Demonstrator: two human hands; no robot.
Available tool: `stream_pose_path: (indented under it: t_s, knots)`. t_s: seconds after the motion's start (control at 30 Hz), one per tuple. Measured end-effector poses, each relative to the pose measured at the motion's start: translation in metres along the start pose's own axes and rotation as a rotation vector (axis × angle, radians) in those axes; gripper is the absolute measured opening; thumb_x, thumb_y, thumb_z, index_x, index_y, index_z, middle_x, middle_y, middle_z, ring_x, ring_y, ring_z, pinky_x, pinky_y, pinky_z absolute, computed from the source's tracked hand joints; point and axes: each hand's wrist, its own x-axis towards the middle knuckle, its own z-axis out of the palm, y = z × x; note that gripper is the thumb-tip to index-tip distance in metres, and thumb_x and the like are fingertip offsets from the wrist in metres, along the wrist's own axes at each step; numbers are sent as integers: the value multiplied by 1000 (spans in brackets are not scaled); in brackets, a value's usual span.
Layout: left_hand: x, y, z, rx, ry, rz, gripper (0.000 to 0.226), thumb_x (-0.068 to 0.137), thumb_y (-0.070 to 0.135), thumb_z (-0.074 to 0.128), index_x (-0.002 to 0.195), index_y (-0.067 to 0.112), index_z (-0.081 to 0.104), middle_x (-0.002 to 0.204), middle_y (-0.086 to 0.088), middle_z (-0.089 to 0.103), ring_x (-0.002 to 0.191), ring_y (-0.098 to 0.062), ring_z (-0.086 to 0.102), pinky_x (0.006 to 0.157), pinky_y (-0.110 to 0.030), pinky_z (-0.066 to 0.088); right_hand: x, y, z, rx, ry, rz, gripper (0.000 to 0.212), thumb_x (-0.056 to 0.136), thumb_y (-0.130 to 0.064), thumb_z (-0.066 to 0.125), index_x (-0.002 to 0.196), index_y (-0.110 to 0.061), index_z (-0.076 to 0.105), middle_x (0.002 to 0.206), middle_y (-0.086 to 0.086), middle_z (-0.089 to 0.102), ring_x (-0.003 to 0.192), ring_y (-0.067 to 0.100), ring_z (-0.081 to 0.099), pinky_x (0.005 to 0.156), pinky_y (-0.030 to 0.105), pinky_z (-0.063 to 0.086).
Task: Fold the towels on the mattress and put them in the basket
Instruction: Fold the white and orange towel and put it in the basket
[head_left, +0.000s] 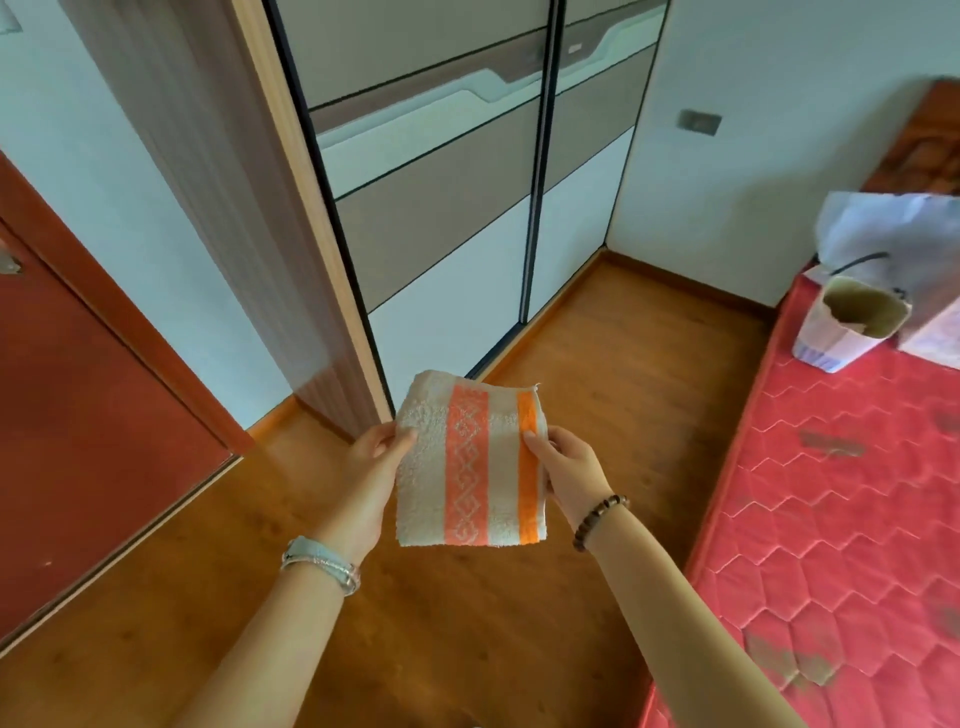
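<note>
Head view: the left hand is pinched on the left edge of a folded white towel with 2 orange stripes, which is held in the air over the wooden floor, and its right edge is pinched by the right hand. Further right, the red quilted mattress is seen, with paper bags stood at its far end.

Pale walls meet a sliding-door wardrobe, a red door and a wooden floor.
</note>
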Motion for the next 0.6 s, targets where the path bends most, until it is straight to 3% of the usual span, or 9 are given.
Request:
stream_pose_path:
  t_s: [0.17,0.33,0.5,0.6]
  knots:
    - [50,11,53,36,-182,-5,21,94,24,65,112,13,67,106,-4,71,100,-20,68,69,-24,51,26,-3,-45,23,122,0,12,96,-33,56,101,-23,61,104,0,71,95,16,69,87,37,58]
    - [108,23,93,69,-352,-59,28,92,29,68,117,18,67,116,-4,71,111,-23,66,99,-47,51,63,-9,-68,59,249,13,14,96,-33,56,104,-23,61,107,1,70,98,16,69,90,38,57]
    - [182,45,126,132,-435,-56,30,90,32,70,116,19,68,114,-3,73,111,-26,67,101,-54,50,114,-31,-73,129,357,13,18,97,-32,56,108,-20,61,108,2,70,99,16,68,92,40,56]
    - [224,64,146,156,-488,-28,25,92,26,67,116,16,69,110,-3,75,108,-26,68,90,-43,54,145,-47,-76,145,416,8,19,97,-32,56,106,-18,63,106,2,71,99,18,69,92,41,56]
